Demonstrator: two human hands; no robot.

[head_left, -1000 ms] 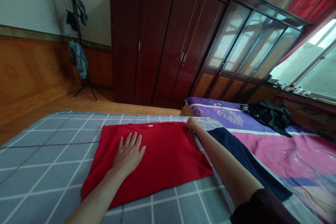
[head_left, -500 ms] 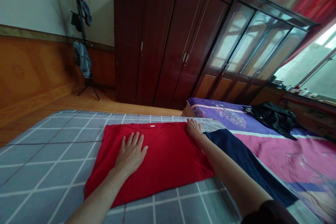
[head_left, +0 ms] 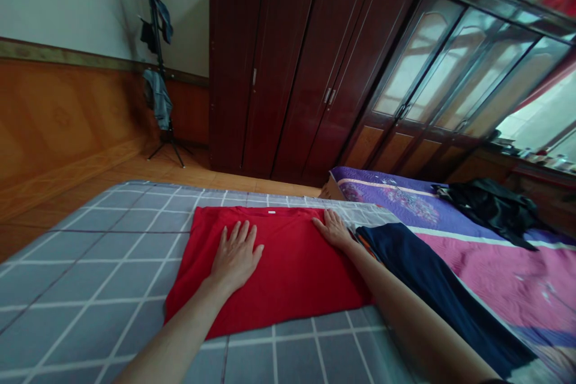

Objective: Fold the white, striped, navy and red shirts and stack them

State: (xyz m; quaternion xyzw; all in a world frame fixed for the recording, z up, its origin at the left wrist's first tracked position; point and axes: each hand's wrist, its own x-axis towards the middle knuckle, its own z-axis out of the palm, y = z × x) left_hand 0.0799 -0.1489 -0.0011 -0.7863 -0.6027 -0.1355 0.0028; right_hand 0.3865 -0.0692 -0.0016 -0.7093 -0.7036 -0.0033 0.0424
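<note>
A red shirt [head_left: 288, 276] lies flat on the grey checked bed cover [head_left: 112, 288], with a small white label near its far edge. My left hand [head_left: 237, 255] rests palm down on the left half of the shirt, fingers spread. On its far right corner lies my right hand [head_left: 333, 230], palm down with the thumb apart from the fingers. Neither hand grips anything. Just right of the shirt, partly behind my right forearm, is a dark navy folded garment [head_left: 432, 276] with a bit of orange at its left edge.
A purple and pink bedspread [head_left: 477, 258] covers the right side, with a black garment [head_left: 490, 207] on it. Beyond the bed stand a dark red wardrobe [head_left: 288, 72] and a glass-door cabinet [head_left: 459, 66]. A coat stand [head_left: 157, 42] is at the back left.
My right hand has gone from closed fingers at the shirt's far right corner to lying flat on it. My left hand stays on the shirt. The view has shifted slightly.
</note>
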